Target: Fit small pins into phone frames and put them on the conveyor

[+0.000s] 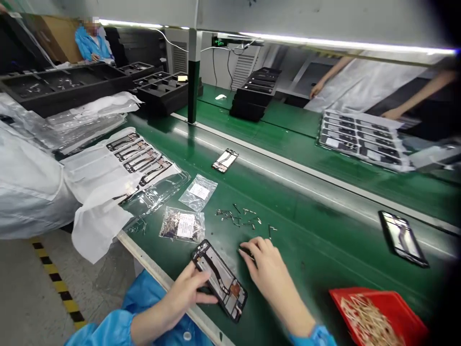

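Note:
My left hand [182, 290] grips a black phone frame [219, 281] by its lower left side, thumb on top and fingers beneath. The frame is tilted above the front edge of the green bench, its inner side with a dark flex cable facing up. To its right, my right hand [270, 276] is closed in a pinch on a small dark part [248, 252], mostly hidden by the fingers. Several tiny loose metal parts [234, 217] lie scattered beyond that hand. A clear bag of small parts [173, 224] with a white label lies just past the frame.
A flatter labelled bag [199, 192] and a phone frame [225, 160] lie farther back; another frame [402, 238] is at right. A red tray [396, 300] holds thin pale sticks. White-sleeved arm [32, 178] reaches over a frame tray [97, 163] at left. Co-workers sit across.

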`<state>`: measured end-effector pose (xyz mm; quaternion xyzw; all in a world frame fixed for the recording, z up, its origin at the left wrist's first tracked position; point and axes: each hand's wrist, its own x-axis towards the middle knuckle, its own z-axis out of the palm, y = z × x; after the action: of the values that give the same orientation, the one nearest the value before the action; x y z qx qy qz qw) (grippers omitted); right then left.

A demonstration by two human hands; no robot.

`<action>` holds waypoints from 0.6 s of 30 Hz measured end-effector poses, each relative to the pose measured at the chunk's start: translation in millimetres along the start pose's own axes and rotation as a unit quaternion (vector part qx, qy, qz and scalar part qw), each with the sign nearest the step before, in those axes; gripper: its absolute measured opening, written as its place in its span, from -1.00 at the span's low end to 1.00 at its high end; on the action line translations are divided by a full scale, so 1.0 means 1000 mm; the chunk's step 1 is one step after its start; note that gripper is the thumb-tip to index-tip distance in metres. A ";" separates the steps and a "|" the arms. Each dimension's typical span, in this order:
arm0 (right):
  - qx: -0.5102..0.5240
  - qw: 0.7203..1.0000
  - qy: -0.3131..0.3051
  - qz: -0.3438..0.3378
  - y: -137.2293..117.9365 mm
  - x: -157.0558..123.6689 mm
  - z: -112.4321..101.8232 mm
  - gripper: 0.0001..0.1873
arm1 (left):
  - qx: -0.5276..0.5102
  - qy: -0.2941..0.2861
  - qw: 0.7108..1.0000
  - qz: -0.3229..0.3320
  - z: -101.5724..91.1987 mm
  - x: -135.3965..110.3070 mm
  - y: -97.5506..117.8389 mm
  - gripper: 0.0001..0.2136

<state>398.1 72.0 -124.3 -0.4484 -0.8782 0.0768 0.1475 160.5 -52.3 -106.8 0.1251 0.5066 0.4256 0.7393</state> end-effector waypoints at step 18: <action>0.773 0.579 0.113 0.235 -0.040 -0.005 -0.008 -0.59 | 0.300 -0.300 0.790 0.444 0.092 0.102 0.082 -0.72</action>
<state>373.0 44.1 -106.8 -0.3608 -0.3269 0.7069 0.5131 210.8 97.4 -79.3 0.6727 0.2501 0.4748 0.5094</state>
